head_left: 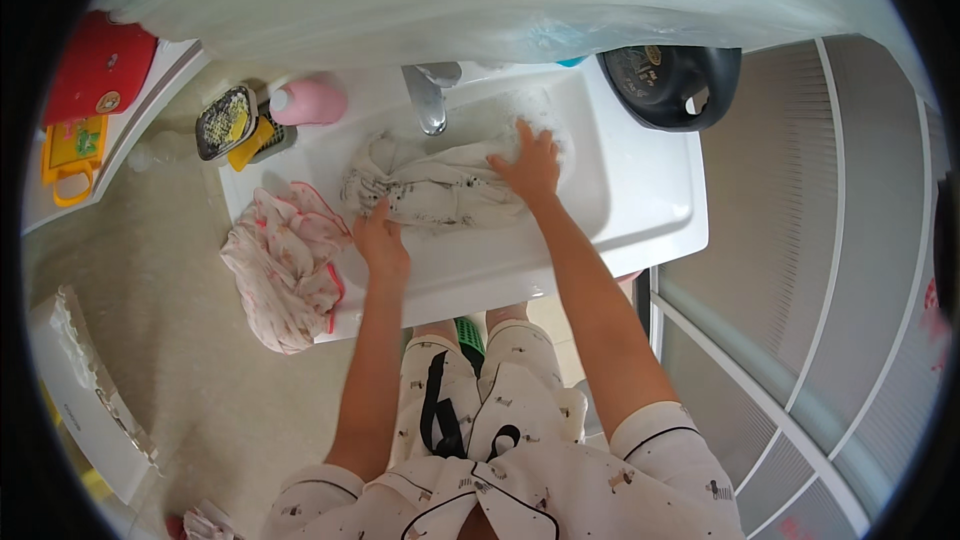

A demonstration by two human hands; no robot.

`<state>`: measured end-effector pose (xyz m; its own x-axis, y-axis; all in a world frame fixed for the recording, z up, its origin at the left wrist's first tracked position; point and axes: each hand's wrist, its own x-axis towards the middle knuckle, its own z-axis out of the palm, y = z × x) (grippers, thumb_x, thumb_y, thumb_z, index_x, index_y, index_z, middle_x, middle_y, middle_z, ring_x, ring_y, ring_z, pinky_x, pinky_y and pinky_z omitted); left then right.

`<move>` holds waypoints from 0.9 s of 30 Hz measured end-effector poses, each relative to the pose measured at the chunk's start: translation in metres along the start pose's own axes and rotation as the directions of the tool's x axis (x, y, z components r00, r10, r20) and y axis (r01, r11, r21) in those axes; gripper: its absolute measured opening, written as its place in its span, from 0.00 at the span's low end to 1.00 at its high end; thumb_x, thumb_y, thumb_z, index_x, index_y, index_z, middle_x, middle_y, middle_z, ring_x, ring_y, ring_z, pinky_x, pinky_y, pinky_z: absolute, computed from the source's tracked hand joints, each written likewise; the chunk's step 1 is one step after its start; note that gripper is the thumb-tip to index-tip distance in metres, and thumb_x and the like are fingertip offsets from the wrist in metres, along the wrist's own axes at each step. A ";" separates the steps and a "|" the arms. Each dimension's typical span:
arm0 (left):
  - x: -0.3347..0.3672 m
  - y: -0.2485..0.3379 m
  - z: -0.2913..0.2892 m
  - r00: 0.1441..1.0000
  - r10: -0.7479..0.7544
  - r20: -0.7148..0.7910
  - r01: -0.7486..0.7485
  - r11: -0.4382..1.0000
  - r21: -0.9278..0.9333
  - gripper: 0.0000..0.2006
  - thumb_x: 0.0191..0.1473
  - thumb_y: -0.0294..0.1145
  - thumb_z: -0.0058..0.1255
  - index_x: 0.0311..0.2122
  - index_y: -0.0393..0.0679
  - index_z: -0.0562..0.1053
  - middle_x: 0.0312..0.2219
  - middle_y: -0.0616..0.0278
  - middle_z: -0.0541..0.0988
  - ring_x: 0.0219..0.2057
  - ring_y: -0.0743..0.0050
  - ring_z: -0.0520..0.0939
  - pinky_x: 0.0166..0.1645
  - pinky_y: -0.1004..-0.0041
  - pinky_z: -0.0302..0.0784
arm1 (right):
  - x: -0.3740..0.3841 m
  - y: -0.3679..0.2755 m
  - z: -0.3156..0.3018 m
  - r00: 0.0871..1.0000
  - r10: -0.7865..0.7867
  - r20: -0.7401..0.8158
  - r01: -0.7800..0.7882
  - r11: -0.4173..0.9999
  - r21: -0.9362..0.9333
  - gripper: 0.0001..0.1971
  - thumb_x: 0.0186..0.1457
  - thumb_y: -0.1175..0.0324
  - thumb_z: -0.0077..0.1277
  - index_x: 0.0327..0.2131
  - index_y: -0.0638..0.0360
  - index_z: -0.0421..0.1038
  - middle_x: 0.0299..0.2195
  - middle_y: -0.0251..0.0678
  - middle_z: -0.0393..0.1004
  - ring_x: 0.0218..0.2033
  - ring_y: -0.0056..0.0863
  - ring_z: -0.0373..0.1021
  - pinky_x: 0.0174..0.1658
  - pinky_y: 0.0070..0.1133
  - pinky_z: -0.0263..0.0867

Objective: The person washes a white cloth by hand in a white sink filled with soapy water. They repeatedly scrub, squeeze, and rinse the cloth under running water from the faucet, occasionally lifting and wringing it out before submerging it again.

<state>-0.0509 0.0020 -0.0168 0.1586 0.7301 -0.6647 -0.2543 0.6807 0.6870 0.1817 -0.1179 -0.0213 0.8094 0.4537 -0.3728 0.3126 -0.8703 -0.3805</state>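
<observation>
A wet white garment with small dark prints (455, 190) lies stretched across the white sink basin (590, 180), under the metal faucet (427, 105). At its left end, my left hand (382, 245) is closed on the bunched fabric, some fingers hidden by the folds. My right hand (530, 165) rests at the garment's right end with its fingers spread, the thumb touching the cloth. Left of my left hand, a white and pink cloth with red trim (290, 265) is heaped over the sink's left edge.
On the sink's back left stand a pink bottle (310, 101) and a black soap dish (226, 122) beside a yellow item (250, 145). A black basin (672, 88) leans at the back right. Ribbed panels (765, 160) close off the right side.
</observation>
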 end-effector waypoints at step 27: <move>0.062 -0.069 0.036 0.760 -0.434 0.484 0.495 0.869 0.004 0.18 0.54 0.37 0.52 0.49 0.41 0.70 0.50 0.58 0.72 0.52 0.61 0.72 0.56 0.60 0.69 | -0.044 -0.032 0.013 0.988 -0.153 0.018 0.154 0.969 -0.191 0.40 0.45 0.37 0.54 0.60 0.43 0.61 0.63 0.42 0.56 0.65 0.41 0.51 0.60 0.42 0.53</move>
<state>0.0113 0.0023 -0.0951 0.6923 0.2882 -0.6615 -0.1393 0.9529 0.2694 0.1297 -0.1071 -0.0038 0.7428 0.5849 -0.3257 0.5226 -0.8107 -0.2641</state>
